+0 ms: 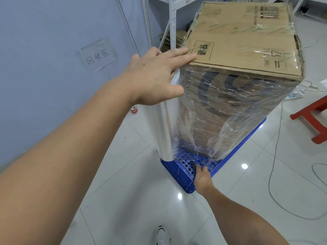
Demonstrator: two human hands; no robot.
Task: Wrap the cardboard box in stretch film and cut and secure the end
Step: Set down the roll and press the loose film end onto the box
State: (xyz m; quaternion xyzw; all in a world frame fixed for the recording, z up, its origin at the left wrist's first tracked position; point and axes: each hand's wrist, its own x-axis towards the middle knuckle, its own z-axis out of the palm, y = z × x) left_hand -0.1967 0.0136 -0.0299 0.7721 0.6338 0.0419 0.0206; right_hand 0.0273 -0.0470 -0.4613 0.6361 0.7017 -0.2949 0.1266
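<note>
A tall cardboard box (pixel 238 41) stands upright on a blue plastic pallet (pixel 174 169). Clear stretch film (pixel 230 106) covers its sides, wrinkled and loose near the bottom. The stretch film roll (pixel 166 129) stands upright against the box's near left corner. My left hand (pixel 152 80) grips the top of the roll, with its fingers reaching onto the box's top edge. My right hand (pixel 202 179) is low at the pallet, closed on a small dark tool (pixel 193 166) at the film's bottom edge. I cannot tell what kind of tool it is.
A white metal shelf upright (pixel 172 23) stands close behind the roll, with flattened cardboard (pixel 177 39) beyond. A red stool (pixel 311 117) is at the right. Cables (pixel 276 156) and a power strip (pixel 295 95) lie on the tiled floor. A small can (pixel 134 109) sits by the wall.
</note>
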